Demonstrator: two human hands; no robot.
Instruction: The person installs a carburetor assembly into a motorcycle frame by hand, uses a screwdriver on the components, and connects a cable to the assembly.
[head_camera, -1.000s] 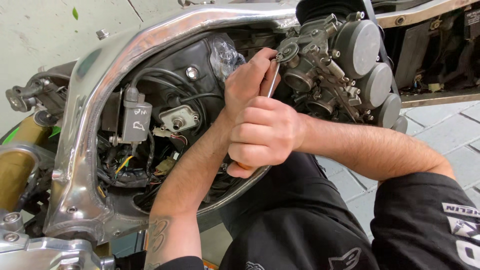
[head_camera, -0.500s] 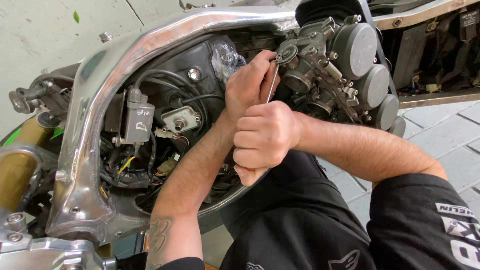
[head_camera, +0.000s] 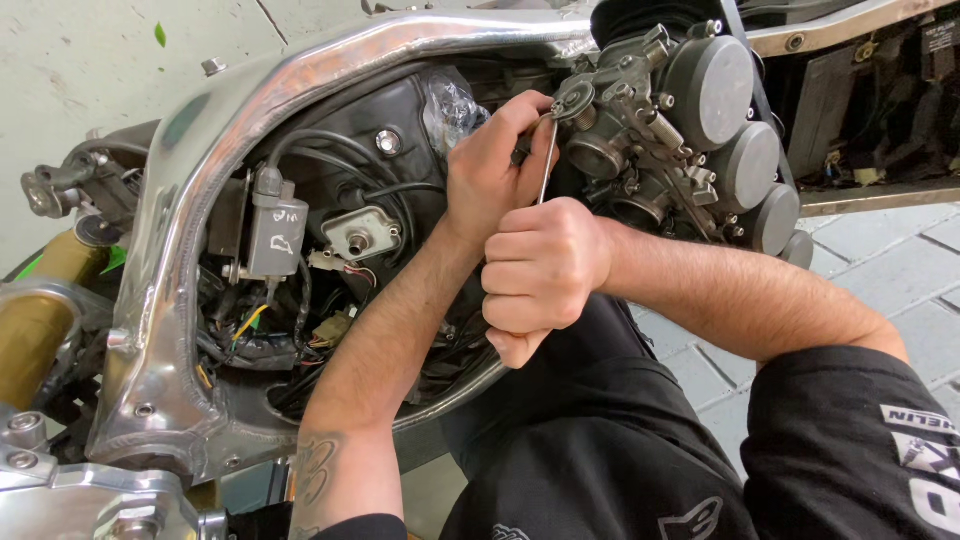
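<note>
A polished aluminium motorcycle frame is arching across the left and middle of the view, curving from the near left up toward the far right. Inside its loop, black hoses and coloured wires are crowding around a grey ignition coil that is carrying a small dark mark on its face. To the right, a bank of carburettors is sitting with round grey caps lined up one behind another. Grey paving is showing at the far right, and a white wall is filling the far left. The person's black-clothed leg is occupying the near middle, with a white rectangular patch on the dark sleeve at the near right.

The right hand is closing in a tight fist around the handle of a screwdriver, whose thin metal shaft is rising toward the carburettors. The left hand is curling its fingers and thumb around the upper shaft, just beside the leftmost carburettor body; the tip itself is probably hidden behind those fingers.
</note>
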